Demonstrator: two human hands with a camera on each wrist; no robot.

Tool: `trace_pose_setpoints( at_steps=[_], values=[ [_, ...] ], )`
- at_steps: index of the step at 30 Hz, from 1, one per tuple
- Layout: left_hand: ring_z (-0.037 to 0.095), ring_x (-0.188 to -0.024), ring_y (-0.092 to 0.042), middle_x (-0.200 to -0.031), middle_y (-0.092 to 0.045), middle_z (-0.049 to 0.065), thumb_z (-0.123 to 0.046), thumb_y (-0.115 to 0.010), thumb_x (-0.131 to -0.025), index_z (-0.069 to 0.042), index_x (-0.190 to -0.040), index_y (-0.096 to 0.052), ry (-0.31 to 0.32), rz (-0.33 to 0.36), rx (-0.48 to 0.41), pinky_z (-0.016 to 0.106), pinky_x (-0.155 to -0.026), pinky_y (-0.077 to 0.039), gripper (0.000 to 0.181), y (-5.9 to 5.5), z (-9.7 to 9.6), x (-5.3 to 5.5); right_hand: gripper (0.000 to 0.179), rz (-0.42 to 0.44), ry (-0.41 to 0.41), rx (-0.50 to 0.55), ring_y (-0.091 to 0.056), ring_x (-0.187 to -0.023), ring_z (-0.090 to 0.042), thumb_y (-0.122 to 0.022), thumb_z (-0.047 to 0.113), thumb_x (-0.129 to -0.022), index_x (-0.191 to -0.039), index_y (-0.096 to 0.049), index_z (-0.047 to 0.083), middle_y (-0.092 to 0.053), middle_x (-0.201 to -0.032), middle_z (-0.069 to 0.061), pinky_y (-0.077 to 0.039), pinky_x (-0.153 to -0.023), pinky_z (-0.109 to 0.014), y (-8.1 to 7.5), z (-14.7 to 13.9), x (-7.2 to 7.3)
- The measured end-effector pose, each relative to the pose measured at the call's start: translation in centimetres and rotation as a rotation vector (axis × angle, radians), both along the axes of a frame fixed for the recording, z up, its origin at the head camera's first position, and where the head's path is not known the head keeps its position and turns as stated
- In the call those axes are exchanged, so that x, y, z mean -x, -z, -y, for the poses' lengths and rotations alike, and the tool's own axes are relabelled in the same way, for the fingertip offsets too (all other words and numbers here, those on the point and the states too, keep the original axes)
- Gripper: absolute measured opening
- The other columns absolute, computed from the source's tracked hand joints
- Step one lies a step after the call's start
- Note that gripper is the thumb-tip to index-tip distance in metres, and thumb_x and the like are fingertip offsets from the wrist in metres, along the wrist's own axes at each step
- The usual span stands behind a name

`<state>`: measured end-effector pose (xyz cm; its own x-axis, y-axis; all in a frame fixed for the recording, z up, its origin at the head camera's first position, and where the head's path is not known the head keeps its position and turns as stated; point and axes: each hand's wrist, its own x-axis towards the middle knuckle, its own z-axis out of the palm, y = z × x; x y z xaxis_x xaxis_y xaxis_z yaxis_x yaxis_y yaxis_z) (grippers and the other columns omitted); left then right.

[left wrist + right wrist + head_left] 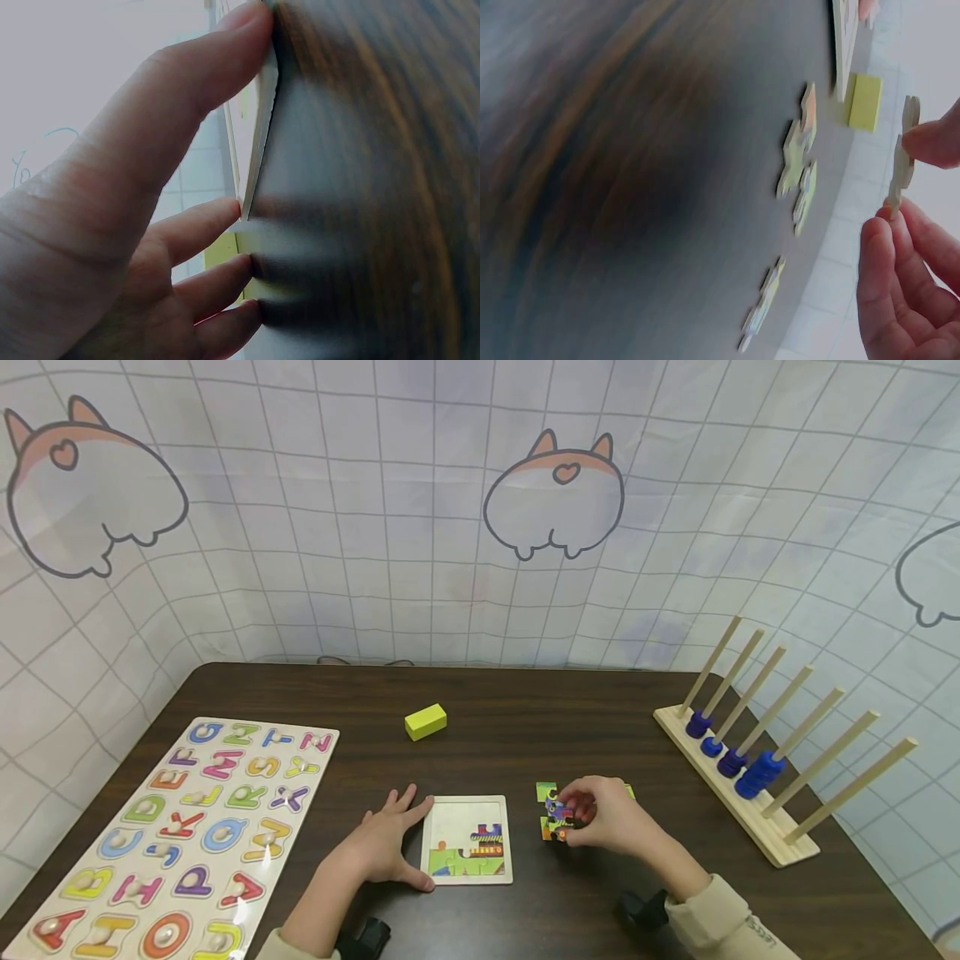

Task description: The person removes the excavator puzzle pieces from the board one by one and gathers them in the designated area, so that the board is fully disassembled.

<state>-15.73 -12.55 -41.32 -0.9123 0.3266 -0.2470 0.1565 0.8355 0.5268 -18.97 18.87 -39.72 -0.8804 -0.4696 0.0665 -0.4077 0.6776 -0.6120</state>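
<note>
The left hand (pixel 381 843), fingers spread, touches the puzzle tray (pixel 448 818); the right hand (pixel 611 812) pinches a puzzle piece (pixel 904 166) between thumb and fingers.

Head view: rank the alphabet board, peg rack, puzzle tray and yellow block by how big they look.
1. Alphabet board, though cut off at the bottom
2. Peg rack
3. Puzzle tray
4. Yellow block
</note>
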Motion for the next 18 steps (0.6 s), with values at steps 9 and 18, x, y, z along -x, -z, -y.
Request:
trace_pose_setpoints(
  at_steps=[9,18],
  values=[
    [0.04,-0.135,-0.015,-0.148,-0.023,0.017,-0.041,-0.086,-0.053,-0.011,-0.139,-0.04,-0.001,-0.001,-0.003,0.064,-0.1,-0.016,0.103,0.1,0.0,0.0,0.035,-0.016,-0.009,-0.014,-0.052,-0.064,-0.009,-0.081,0.009,-0.061,-0.091,-0.065,0.002,-0.057,-0.075,0.002,-0.047,-0.057,-0.022,-0.4,-1.8,-0.1],
    [0.04,-0.135,-0.015,-0.148,-0.023,0.017,-0.041,-0.086,-0.054,-0.011,-0.14,-0.039,0.002,0.003,-0.009,0.064,-0.1,-0.016,0.103,0.0,0.0,0.0,0.034,-0.002,-0.031,-0.017,-0.052,-0.063,-0.01,-0.079,0.004,-0.06,-0.092,-0.066,0.0,-0.057,-0.072,0.002,-0.047,-0.054,-0.021,-0.2,-3.1,-0.3]
  ],
)
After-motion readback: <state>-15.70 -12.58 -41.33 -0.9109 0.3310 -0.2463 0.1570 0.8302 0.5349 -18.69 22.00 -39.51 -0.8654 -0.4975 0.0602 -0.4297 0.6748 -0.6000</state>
